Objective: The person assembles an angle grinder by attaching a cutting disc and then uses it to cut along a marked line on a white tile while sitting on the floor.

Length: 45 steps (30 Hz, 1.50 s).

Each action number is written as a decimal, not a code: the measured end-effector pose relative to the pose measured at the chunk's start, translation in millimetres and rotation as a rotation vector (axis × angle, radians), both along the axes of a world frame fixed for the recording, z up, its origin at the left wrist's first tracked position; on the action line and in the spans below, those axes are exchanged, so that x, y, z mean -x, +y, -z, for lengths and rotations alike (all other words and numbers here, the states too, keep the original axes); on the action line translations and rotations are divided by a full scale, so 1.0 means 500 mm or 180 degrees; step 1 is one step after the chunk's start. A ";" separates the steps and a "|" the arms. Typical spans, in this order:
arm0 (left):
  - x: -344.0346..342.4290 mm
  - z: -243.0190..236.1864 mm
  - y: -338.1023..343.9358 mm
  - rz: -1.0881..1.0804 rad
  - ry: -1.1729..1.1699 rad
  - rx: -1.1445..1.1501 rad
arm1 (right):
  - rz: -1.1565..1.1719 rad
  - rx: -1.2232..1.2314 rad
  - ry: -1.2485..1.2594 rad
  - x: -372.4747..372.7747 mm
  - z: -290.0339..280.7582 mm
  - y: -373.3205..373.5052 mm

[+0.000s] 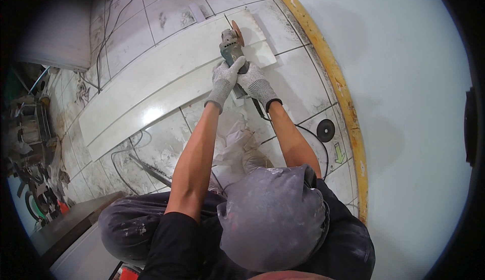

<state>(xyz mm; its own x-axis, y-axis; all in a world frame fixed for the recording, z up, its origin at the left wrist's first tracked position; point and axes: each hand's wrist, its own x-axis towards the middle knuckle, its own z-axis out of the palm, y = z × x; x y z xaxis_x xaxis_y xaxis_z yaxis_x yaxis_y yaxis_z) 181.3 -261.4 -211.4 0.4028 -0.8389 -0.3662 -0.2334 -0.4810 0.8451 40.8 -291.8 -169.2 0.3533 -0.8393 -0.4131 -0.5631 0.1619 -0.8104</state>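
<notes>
An angle grinder (232, 46) with a reddish-brown disc (237, 33) is held out in front of me, above the far right end of two long white slabs. My left hand (225, 79), in a grey knit glove, wraps round the grinder's body from the left. From the right, my right hand (256, 81), gloved the same way, is closed round its rear part. The slabs (156, 89) lie side by side on the floor, slanting from near left to far right. A black cord (259, 109) runs from below my hands. Whether the disc touches a slab, I cannot tell.
A black round disc (326, 130) lies on the tiles at right, beside a green arrow marking (340, 150). A yellow baseboard (335, 80) edges the pale wall. Cables (103, 42) trail at far left. Cluttered tools and parts (38, 154) fill the left side.
</notes>
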 end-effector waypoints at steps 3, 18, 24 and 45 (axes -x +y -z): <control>0.000 0.000 -0.001 -0.0001 -0.0095 -0.0071 | -0.0017 -0.0003 0.0000 -0.002 0.004 -0.004; -0.011 0.019 -0.016 0.0077 0.0009 -0.0320 | -0.0094 0.0033 0.0095 -0.007 0.029 -0.017; -0.013 0.014 -0.021 0.0138 -0.0131 -0.0480 | -0.0108 -0.0056 0.0095 -0.008 0.048 -0.028; -0.020 0.029 -0.033 -0.0009 -0.0270 -0.0308 | -0.0287 0.0198 0.0159 -0.010 0.038 -0.032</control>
<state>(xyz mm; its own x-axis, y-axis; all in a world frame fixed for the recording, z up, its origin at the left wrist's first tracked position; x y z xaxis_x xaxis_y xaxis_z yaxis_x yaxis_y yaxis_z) 191.2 -277.7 -225.9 0.4381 -0.8000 -0.4099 -0.3007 -0.5602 0.7719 45.9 -308.0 -188.3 0.4088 -0.8296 -0.3803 -0.6131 0.0590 -0.7878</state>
